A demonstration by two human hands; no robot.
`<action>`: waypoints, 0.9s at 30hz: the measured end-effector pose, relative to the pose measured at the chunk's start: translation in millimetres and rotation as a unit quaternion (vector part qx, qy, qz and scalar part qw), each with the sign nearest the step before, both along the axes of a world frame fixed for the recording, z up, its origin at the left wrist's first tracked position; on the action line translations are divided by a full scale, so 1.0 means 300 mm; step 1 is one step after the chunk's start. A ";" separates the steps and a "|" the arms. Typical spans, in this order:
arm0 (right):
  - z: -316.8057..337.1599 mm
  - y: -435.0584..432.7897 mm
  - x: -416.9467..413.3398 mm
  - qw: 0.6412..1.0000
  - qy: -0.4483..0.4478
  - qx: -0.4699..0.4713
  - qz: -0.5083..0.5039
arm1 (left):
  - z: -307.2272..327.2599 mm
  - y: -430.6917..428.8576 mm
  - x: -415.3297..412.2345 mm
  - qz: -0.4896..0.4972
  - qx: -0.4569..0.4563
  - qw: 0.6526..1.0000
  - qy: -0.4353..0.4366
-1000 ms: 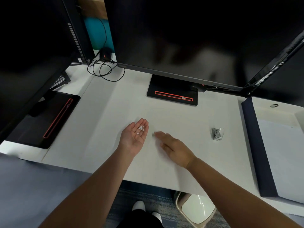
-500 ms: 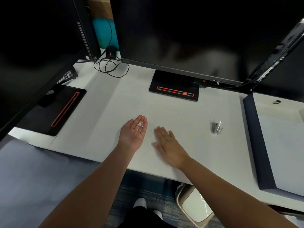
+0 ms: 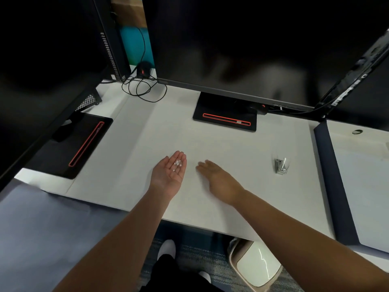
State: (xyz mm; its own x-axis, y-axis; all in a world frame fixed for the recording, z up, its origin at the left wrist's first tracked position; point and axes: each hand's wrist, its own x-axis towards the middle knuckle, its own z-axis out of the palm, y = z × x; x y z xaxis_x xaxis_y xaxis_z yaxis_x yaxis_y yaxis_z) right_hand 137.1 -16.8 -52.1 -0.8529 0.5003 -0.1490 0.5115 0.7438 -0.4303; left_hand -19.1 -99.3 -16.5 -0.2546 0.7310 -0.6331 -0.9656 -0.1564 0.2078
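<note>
My left hand [image 3: 169,172] lies palm up on the white desk [image 3: 147,144], fingers straight. Several small white round pieces [image 3: 177,163] rest on its fingers and palm. My right hand [image 3: 216,178] lies palm down just to the right of it, fingers stretched flat toward the left hand, slightly blurred. A small gap separates the two hands. A small clear container with a metal part [image 3: 281,165] stands on the desk further right, away from both hands.
A large dark monitor on a black base with a red stripe [image 3: 225,119] stands behind the hands. A second black base [image 3: 77,144] sits at the left under another screen. Coiled cables [image 3: 143,89] lie at the back. A navy-edged board [image 3: 332,175] is at the right; a bin [image 3: 254,268] is below the desk.
My right hand has turned so its fingers point left toward the left hand. The left hand with the white pieces has stayed in place. The view has shifted a little.
</note>
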 end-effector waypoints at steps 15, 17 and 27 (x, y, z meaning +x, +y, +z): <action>0.020 0.039 -0.165 0.991 0.136 0.000 0.012 | 0.017 0.078 -0.095 -0.009 0.000 1.000 0.005; 0.011 0.035 -0.145 0.991 0.127 0.010 0.038 | 0.016 0.080 -0.104 -0.010 -0.002 1.000 0.008; 0.019 0.001 -0.074 0.981 0.138 0.081 0.112 | 0.016 0.085 -0.108 -0.017 -0.004 1.000 0.013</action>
